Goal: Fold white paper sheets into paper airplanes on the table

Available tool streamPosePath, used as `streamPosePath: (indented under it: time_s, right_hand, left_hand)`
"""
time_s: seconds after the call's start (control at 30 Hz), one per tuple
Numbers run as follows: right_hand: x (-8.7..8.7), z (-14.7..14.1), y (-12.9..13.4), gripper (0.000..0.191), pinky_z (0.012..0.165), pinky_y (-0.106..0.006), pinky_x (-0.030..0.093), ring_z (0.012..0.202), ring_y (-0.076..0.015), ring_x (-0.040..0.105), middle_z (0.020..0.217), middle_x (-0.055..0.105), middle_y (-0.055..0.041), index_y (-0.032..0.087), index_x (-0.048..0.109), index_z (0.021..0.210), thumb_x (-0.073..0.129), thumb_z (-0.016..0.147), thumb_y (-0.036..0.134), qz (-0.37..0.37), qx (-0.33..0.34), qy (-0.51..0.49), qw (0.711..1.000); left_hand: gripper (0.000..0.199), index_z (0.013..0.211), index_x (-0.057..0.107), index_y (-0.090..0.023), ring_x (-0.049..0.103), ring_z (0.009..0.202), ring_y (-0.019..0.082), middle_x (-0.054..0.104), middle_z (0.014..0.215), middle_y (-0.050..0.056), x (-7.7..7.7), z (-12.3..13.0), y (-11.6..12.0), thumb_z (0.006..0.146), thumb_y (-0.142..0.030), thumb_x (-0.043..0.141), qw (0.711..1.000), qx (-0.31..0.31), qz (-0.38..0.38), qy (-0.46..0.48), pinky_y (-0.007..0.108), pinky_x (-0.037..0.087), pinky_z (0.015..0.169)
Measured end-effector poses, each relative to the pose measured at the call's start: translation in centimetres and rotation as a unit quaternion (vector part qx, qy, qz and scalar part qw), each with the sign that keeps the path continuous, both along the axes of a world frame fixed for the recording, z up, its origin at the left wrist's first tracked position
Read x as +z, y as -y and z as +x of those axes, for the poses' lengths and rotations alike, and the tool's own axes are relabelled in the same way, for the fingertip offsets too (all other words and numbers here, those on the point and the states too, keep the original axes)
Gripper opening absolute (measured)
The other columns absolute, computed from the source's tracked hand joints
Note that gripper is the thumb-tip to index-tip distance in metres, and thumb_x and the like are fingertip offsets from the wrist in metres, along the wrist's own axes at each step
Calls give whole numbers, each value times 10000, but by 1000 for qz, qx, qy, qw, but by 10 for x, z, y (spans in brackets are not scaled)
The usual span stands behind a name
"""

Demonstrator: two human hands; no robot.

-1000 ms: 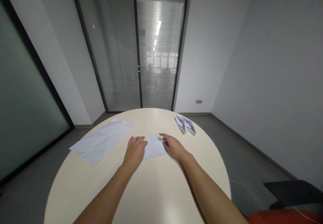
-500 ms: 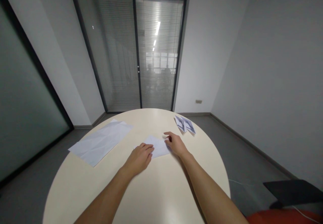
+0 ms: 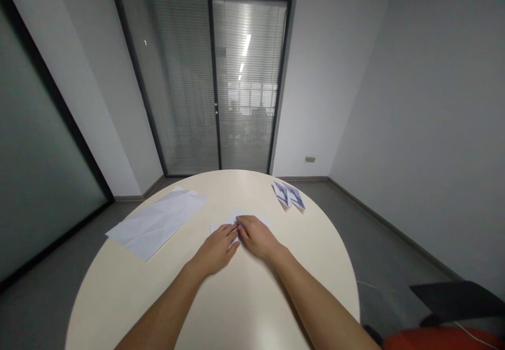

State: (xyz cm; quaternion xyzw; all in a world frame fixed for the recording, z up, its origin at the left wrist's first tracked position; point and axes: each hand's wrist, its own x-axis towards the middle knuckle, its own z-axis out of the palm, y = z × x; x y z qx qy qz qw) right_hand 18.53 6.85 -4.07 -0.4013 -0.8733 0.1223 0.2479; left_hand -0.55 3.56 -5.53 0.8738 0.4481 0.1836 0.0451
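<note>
On the round cream table (image 3: 244, 297) lies a small white folded paper (image 3: 233, 217), mostly covered by both hands. My left hand (image 3: 219, 247) rests on its left part, fingers together and pointing right. My right hand (image 3: 254, 234) bends over the paper's middle, its fingertips meeting those of my left hand. Both hands press on the paper, and the fold beneath the fingers is hidden. At the back left a larger creased white sheet (image 3: 158, 224) lies flat. A folded paper piece with grey-blue print (image 3: 290, 196) sits at the back right edge.
Beyond the table stands a glass partition with blinds (image 3: 248, 129). A black flat object (image 3: 457, 300) and a red seat (image 3: 442, 338) are at the lower right, beside a thin white cable.
My right hand has moved left from the paper's right corner to its middle and now meets my left hand. The left hand has barely shifted.
</note>
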Motion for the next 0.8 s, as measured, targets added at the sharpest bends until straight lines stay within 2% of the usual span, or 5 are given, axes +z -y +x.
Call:
streamPosePath:
  time_s: [0.23,0.4,0.63,0.7,0.8]
  right_hand:
    - [-13,3,1,628,1232,-485,174,1525,-312,163,1632,213,-194,14,258,1559,239,1029,349,-106,-40,130,985]
    - [-10,14,-5,652,1224,-484,173,1531,-309,131,1636,167,-206,5,229,1564,257,1020,363,-128,-100,146,976]
    - [-6,7,1,647,1224,-505,137,1519,-340,182,1607,234,-250,-37,299,1529,352,978,298,-87,-191,149,966]
    - [-5,5,4,627,1230,-501,118,1523,-331,168,1607,254,-235,-12,336,1522,380,963,268,-45,-176,143,973]
    - [-7,1,6,588,1229,-481,171,1525,-296,180,1622,263,-179,58,363,1527,357,980,274,-13,-49,126,991]
  left_hand:
    - [534,1494,432,-159,324,1483,241,377,1587,122,-7,-2,-1,1021,-398,370,997,23,-67,-6,454,264,1223]
    - [607,1530,380,-178,213,1521,279,275,1630,105,-3,-2,1,1014,-494,330,992,72,-96,-41,487,209,1228]
    - [702,1542,305,-45,161,1529,299,186,1635,184,0,2,3,1007,-498,275,981,136,-116,-72,479,202,1223]
    - [704,1543,305,-48,164,1529,297,188,1635,181,-2,2,3,1004,-502,281,982,136,-108,-71,474,199,1224]
    - [713,1549,293,-55,170,1528,296,198,1635,175,-4,1,2,1002,-512,280,984,133,-99,-71,475,197,1226]
